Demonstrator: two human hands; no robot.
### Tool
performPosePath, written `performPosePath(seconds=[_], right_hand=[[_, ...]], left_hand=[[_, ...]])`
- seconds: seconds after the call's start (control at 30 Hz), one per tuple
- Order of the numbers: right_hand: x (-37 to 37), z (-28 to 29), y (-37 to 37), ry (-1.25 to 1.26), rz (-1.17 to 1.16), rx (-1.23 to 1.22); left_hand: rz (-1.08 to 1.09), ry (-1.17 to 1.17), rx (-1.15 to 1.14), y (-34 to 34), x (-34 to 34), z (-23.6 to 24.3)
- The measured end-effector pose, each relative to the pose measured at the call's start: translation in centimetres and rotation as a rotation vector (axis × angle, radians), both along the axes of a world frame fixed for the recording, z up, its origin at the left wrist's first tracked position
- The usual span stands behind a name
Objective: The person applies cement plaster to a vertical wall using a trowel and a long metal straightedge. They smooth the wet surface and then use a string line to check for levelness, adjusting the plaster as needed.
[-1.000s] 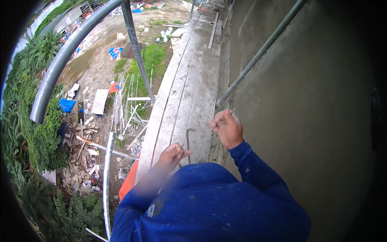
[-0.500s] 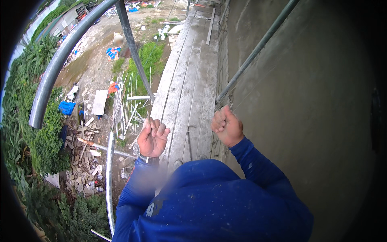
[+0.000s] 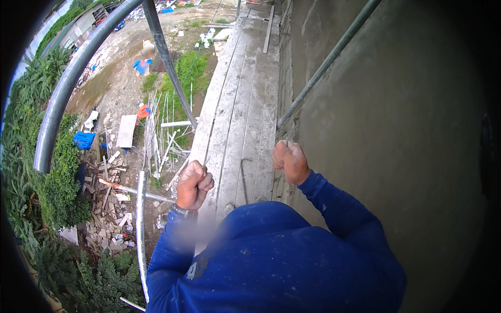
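Note:
Both my hands are raised over a plank walkway (image 3: 229,120), held apart from each other. My left hand (image 3: 194,185) is closed, thumb pressed against curled fingers, above the walkway's left edge. My right hand (image 3: 290,161) is also closed, near the foot of the grey plastered wall (image 3: 386,151). Whatever either hand grips is hidden or too thin to name. Between and below them, a thin bent metal rod (image 3: 243,180) with a hooked top lies on the planks.
Metal scaffold tubes rise at the left: a curved rail (image 3: 57,104), a diagonal brace (image 3: 168,62) and a lower upright (image 3: 141,235). Another tube (image 3: 329,65) slants along the wall. Far below lie scrap boards (image 3: 112,219), grass and trees. A loose wooden strip (image 3: 269,31) lies farther along the planks.
My left hand has turned from palm and fingers facing up to a tighter fist with its back more visible. My right hand has turned slightly, its thumb lowered. The view has shifted a little.

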State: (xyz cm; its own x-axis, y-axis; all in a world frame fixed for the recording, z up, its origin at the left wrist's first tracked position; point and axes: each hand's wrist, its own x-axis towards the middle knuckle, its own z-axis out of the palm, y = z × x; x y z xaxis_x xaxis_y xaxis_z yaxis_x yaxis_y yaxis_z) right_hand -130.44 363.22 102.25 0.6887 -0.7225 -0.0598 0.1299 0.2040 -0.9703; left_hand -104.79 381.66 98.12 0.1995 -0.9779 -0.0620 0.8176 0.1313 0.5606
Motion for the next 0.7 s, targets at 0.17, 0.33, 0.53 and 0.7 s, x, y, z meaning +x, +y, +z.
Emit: performPosePath(seconds=[0.17,0.33,0.53,0.7], right_hand=[[0.0,-0.4,-1.0,0.077,-0.027,-0.017],[-2.3,-0.2,-2.6,0.171,-0.103,-0.090],[-3.6,-1.7,0.9,0.415,0.027,-0.486],[-0.6,-0.1,4.4,0.476,0.390,-0.402]], left_hand=[[-0.074,-0.124,-0.006,0.1,-0.1,-1.2],[-0.086,-0.871,0.294,1.6,1.4,-3.2],[0.079,-1.337,0.301,3.3,2.6,-4.5],[-0.172,-0.936,-0.132,-0.6,-2.1,-0.7]])
